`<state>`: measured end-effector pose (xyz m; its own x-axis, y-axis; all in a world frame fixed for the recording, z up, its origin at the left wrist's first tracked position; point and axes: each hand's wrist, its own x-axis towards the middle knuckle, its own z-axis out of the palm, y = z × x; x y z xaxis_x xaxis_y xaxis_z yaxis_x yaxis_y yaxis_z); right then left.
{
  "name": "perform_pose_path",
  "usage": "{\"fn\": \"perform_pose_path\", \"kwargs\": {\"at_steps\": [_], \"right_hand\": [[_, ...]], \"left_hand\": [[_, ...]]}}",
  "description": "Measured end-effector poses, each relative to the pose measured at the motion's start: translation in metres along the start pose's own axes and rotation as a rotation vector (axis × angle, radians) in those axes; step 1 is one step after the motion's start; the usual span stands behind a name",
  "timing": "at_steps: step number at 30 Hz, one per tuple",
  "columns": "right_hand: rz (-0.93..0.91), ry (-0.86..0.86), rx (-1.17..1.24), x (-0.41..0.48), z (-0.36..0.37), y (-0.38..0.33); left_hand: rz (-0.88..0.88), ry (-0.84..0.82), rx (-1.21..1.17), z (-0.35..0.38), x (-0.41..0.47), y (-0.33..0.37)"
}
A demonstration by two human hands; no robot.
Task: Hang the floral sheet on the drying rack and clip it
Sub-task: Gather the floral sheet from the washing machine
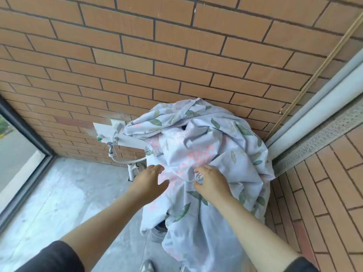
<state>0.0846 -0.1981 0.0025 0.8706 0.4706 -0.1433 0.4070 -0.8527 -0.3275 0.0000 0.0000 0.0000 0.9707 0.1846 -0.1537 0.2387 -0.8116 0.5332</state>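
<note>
Brick wall (137, 55) fills the background, and a concrete floor (68, 193) lies below it. A tap (111, 148) with a hose is fixed low on the wall, and a door frame (324, 107) runs along the right side.

The floral sheet (206, 138) is heaped in a crumpled mound against the wall, just right of the tap, with one length trailing down towards the person's feet. What supports the mound is hidden by the cloth. No drying rack or clips can be seen, so hanging is judged not yet begun.

A raised fold near the middle of the mound is pinched by the curled fingers of the right hand (212, 181). The left hand (149, 183) is held with its fingers spread and fairly straight at the near left edge of the cloth, gripping nothing. Whether it touches the fabric cannot be told.

The step in hand is judged to be gathering the sheet for lifting. Recommended practice:

1. A second hold should be taken with the left hand, well apart from the right.
2. A hem or corner should be sought, not a mid-cloth fold, so that the sheet opens flat.
3. The trailing length should be raised clear of the floor.
4. The cloth should be lifted away from the tap to avoid snagging.
</note>
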Motion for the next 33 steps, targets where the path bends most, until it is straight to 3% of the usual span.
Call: {"fn": "perform_pose_path", "kwargs": {"at_steps": [3, 7, 15, 24, 28, 33], "right_hand": [[-0.052, -0.021, -0.255, 0.022, 0.018, 0.009], [-0.023, -0.01, -0.256, 0.04, 0.025, 0.024], [0.072, 0.175, 0.204, 0.046, -0.004, 0.053], [0.008, 0.117, 0.213, 0.021, 0.008, 0.07], [-0.089, 0.273, 0.159, -0.014, 0.019, 0.067], [-0.035, 0.126, 0.279, -0.045, 0.043, 0.059]], "left_hand": [[-0.02, 0.005, -0.012, 0.004, 0.014, -0.006], [-0.034, -0.017, 0.001, 0.011, 0.03, -0.009], [-0.014, -0.146, -0.066, 0.037, 0.043, 0.008], [-0.107, -0.36, 0.021, 0.096, 0.031, 0.017], [-0.134, -0.394, 0.049, 0.11, 0.018, 0.011], [-0.117, -0.292, -0.043, 0.112, 0.004, 0.008]]}}
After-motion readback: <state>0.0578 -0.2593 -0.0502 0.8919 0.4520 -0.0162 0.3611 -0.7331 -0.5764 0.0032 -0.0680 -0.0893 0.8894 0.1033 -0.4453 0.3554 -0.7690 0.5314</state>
